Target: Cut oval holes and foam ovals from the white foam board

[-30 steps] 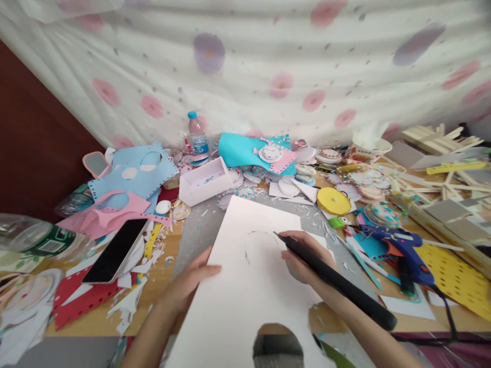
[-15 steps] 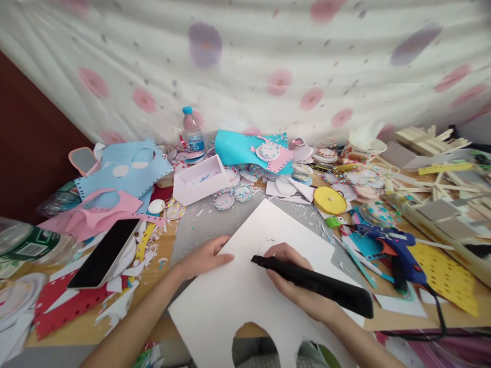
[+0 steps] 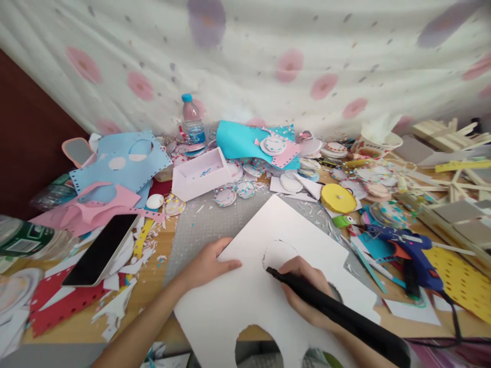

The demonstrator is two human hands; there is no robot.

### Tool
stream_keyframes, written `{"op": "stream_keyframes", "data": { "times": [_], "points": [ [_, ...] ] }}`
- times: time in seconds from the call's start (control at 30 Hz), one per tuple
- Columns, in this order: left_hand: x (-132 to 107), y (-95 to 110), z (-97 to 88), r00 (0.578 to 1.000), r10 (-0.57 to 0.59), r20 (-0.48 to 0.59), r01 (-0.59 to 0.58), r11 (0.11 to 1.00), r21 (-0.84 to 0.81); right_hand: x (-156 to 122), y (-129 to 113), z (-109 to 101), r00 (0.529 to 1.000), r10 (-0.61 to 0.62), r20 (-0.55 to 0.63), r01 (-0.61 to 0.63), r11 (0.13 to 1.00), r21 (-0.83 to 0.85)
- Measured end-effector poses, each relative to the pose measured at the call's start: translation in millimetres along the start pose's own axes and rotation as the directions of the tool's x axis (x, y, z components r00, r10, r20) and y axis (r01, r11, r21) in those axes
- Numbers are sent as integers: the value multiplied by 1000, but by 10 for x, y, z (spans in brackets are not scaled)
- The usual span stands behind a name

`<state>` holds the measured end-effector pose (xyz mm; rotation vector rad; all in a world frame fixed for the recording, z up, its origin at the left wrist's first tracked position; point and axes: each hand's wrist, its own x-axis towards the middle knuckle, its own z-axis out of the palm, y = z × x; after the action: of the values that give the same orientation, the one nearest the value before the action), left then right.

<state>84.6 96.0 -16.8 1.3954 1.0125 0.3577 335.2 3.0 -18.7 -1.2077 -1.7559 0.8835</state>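
Note:
A white foam sheet lies over the near edge of the desk, with round holes cut in its lower part. My left hand grips its left edge, thumb on top and the fingers apparently tucked beneath. My right hand is closed around a long black utility knife, held slanted like a pen. The knife's tip touches the sheet on the left side of a round dark outline. Any blade is too small to make out. Part of another curved cut shows beside my right hand.
A grey mat lies under the sheet. Left are a phone, paper scraps and a lying bottle. Behind stand a white box and a small bottle. Right are a yellow disc and a blue glue gun.
The knife tip has moved slightly right and down, and its handle has swung lower. More of the round outline is visible. The view has shifted a little; my left hand keeps its hold.

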Motion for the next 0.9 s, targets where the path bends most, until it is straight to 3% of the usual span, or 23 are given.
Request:
{"op": "stream_keyframes", "data": {
  "times": [0.43, 0.7, 0.9],
  "points": [
    [39, 51, -29, 999, -43, 24, 43, 999, -5, 20, 50, 25, 993, -114, 40, 117, 990, -77],
    [55, 43, -34, 997, -40, 60, 45, 997, -70, 21, -2, 128, 972, -236, -3, 227, 938, -263],
    [61, 62, -36, 997, -21, 79, 30, 993, -110, 61, -42, 161, 964, -260, 59, 264, 899, -350]
  ]
}}
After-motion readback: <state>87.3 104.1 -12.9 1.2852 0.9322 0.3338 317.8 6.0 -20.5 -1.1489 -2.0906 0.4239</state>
